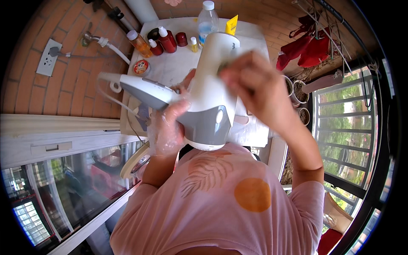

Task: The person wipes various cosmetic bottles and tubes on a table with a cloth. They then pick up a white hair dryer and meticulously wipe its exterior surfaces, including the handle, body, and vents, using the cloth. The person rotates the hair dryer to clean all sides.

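Note:
A large white and grey hair dryer (208, 80) is held up in front of my chest, over the near part of the table. Its barrel stands nearly upright, and its handle (146, 90) points left with a cord trailing from the end. My left hand (168, 125), in a clear plastic glove, grips the dryer where handle and barrel meet. Beside the barrel's upper right side is my right hand (257, 85), bare and smeared by motion. Its fingers are pinched round a small dark greenish thing (222, 67), too blurred to name, against or close to the white casing.
On the white table (170, 70) stand a clear plastic bottle (208, 21), a yellow tube (231, 25), several red bottles (168, 40), an amber bottle (139, 43) and a round tub (141, 66). Plant pots (299, 91) and a barred window are at right, a wall socket (50, 57) at left.

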A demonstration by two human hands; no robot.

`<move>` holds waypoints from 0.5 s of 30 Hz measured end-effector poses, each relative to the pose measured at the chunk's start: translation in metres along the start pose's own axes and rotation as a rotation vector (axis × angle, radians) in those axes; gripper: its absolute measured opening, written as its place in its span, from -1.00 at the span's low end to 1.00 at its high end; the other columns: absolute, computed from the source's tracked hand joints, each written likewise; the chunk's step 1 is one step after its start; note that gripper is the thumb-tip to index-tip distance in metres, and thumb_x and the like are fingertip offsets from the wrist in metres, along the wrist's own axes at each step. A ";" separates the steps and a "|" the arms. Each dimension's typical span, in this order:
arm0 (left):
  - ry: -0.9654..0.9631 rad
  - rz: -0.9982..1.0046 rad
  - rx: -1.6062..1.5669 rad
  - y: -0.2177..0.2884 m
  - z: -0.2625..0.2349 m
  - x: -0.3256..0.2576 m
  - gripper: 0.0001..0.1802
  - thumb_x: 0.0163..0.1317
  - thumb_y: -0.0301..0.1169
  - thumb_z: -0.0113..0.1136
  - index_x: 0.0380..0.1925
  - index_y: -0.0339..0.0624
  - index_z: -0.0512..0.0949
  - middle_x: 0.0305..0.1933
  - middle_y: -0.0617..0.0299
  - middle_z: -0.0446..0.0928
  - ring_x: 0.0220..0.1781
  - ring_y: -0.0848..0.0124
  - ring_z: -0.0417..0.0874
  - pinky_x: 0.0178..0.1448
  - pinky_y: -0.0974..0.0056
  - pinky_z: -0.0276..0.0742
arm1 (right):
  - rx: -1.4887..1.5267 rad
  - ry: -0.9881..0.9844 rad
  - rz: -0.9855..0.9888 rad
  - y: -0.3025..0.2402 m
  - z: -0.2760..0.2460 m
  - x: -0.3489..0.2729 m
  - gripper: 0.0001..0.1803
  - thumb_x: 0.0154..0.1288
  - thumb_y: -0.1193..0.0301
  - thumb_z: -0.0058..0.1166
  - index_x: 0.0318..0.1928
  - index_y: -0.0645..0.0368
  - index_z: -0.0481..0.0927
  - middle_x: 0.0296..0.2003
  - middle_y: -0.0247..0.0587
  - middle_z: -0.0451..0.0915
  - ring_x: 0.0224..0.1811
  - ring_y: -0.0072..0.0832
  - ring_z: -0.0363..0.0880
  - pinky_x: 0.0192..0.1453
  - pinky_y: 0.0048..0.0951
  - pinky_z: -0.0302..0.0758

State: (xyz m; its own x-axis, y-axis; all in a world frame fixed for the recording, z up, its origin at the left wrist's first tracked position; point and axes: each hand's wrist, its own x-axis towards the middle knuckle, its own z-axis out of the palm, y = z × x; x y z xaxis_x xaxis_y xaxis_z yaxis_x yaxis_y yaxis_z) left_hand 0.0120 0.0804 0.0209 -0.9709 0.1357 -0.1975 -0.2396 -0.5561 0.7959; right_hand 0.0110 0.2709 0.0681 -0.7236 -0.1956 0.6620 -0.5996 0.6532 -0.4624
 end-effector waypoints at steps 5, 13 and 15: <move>-0.108 -0.197 -0.309 0.003 -0.002 0.007 -0.56 0.08 -0.22 0.07 -0.11 -0.31 0.44 -0.18 0.12 0.51 -0.15 0.37 0.55 -0.01 0.31 0.47 | 0.263 0.271 0.342 0.032 0.000 0.003 -0.89 0.09 0.54 0.18 -0.31 0.23 0.62 -0.37 -0.18 0.53 -0.29 -0.37 0.52 -0.25 -0.45 0.45; -0.014 -0.252 -0.369 -0.007 -0.022 0.023 -0.64 0.08 -0.30 0.05 -0.17 -0.32 0.47 -0.17 0.10 0.53 -0.12 0.30 0.55 0.00 0.25 0.50 | 0.228 -0.001 -0.275 -0.026 0.015 -0.014 -0.88 -0.01 0.56 0.21 -0.38 0.27 0.60 -0.42 -0.21 0.48 -0.35 -0.31 0.46 -0.22 -0.35 0.48; -0.061 -0.105 -0.268 -0.011 -0.024 0.021 -0.62 0.08 -0.27 0.04 -0.16 -0.32 0.48 -0.19 0.10 0.53 -0.16 0.31 0.56 -0.03 0.29 0.50 | 0.109 0.069 -0.304 -0.024 0.016 -0.010 -0.92 -0.01 0.55 0.20 -0.44 0.29 0.59 -0.47 -0.24 0.46 -0.36 -0.29 0.45 -0.32 -0.33 0.43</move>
State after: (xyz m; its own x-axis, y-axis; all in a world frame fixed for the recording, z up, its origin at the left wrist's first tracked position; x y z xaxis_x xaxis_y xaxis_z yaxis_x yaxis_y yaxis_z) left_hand -0.0056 0.0697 -0.0051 -0.9411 0.2486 -0.2293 -0.3375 -0.7323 0.5914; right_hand 0.0275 0.2457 0.0631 -0.4833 -0.3171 0.8160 -0.8204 0.4895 -0.2956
